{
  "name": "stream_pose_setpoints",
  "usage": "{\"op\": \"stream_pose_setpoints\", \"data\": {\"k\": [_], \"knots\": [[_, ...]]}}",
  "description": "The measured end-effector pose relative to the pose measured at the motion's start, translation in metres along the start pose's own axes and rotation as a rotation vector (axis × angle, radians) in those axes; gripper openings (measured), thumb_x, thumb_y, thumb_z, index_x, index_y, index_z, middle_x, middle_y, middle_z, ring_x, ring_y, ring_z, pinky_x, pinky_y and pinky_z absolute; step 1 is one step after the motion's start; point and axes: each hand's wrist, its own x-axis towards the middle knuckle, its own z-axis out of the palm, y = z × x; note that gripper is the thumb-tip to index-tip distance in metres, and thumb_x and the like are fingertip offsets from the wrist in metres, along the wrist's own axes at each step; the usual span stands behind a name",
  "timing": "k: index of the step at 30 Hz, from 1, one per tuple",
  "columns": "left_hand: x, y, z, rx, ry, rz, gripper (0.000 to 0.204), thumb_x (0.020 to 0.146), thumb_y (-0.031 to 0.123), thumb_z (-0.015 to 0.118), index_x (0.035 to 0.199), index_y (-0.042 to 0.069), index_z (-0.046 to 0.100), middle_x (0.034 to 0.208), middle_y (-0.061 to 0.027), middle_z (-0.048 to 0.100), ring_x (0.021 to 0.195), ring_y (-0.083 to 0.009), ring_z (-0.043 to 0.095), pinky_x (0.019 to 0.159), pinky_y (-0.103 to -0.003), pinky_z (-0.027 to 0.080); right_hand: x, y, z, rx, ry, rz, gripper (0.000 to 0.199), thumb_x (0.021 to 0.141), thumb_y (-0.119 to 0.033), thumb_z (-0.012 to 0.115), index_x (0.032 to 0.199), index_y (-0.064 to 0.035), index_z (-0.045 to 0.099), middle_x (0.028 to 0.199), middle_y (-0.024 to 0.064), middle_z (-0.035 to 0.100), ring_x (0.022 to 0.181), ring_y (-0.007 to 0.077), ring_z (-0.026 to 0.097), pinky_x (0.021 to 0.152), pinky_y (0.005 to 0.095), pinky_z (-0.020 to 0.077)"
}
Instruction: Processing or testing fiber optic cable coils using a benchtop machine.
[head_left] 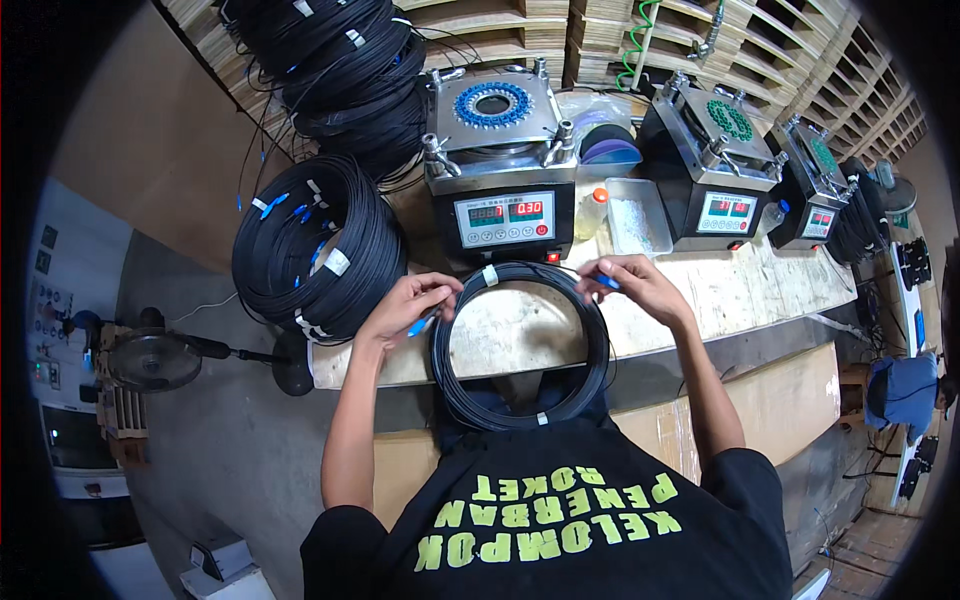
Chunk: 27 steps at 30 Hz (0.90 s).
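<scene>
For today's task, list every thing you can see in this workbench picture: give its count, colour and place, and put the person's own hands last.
Cable coil: one, black with white tape bands, held over the bench edge.
Blue connectors: two, one at each hand.
Stacked cable coils: several, black with blue ends, bench left and rear left.
Machines with red displays: three, grey and black, along the back.
Clear tray: one, between the first two machines.
Workbench: one, pale and worn.
Standing fan: one, dark, far left.
Left hand: pinches the coil and a connector.
Right hand: grips the coil's right side and a connector.
</scene>
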Motion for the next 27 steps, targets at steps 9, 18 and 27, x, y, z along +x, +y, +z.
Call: {"op": "stream_pose_setpoints", "data": {"k": [9,18,27], "knots": [[0.035,0.027,0.070,0.245,0.446,0.408,0.020,0.091,0.010,0.076,0.103,-0.006,0.074,0.098,-0.0094,0.070,0.078,-0.0113,0.066,0.065,-0.025,0.051,0.038,0.014,0.069,-0.110,0.408,-0.418,0.019,0.094,-0.005,0.069,0.111,0.0030,0.074,0.103,0.0038,0.060,0.087,0.0106,0.062,0.072,0.0240,0.0506],[0.050,0.014,0.089,0.353,0.571,0.607,0.010,0.085,0.002,0.077,0.092,-0.005,0.074,0.088,-0.0119,0.073,0.079,-0.0193,0.071,0.072,-0.029,0.054,0.058,0.016,0.098,0.084,0.329,-0.297,0.018,0.098,-0.006,0.066,0.108,0.0079,0.070,0.091,0.0066,0.063,0.075,0.0107,0.061,0.065,0.0243,0.0492],[0.045,0.025,0.085,0.240,0.321,0.439,0.059,0.083,0.001,0.079,0.138,0.008,0.060,0.086,-0.0082,0.073,0.083,-0.0130,0.071,0.078,-0.028,0.057,0.058,0.025,0.097,0.115,0.288,-0.282,0.023,0.096,-0.008,0.068,0.114,0.0068,0.070,0.098,0.0069,0.065,0.075,0.0114,0.062,0.065,0.0247,0.0509]]}}
